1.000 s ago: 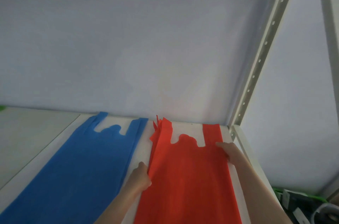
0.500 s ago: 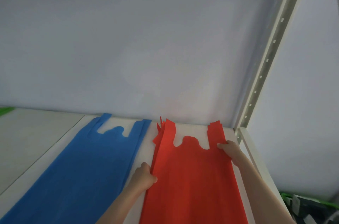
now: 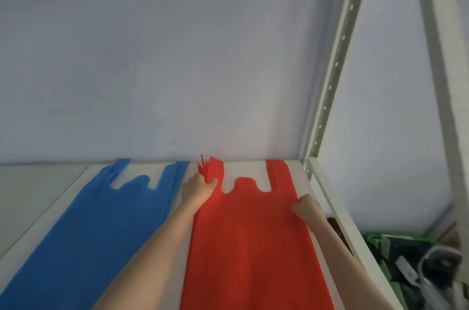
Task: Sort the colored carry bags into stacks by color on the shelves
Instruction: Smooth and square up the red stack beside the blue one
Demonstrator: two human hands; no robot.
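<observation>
A storeroom: perforated metal shelving upright (image 3: 337,61) against a bare pale wall (image 3: 177,56).

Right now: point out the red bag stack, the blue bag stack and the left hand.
red bag stack (image 3: 251,246), head view, middle of the top bag's body
blue bag stack (image 3: 101,228), head view, middle of the body
left hand (image 3: 196,189), head view, back of the hand

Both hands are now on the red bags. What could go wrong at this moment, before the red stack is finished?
1. The handle strips at the far left of the red stack are fanned and uneven under the left hand; they may stay misaligned if only pressed flat.
2. The right hand grips the stack's edge close to the shelf frame; a pull could slide bags over that edge.
3. Only a narrow strip of shelf separates it from the blue stack, so a push leftwards could overlap the colors.
</observation>
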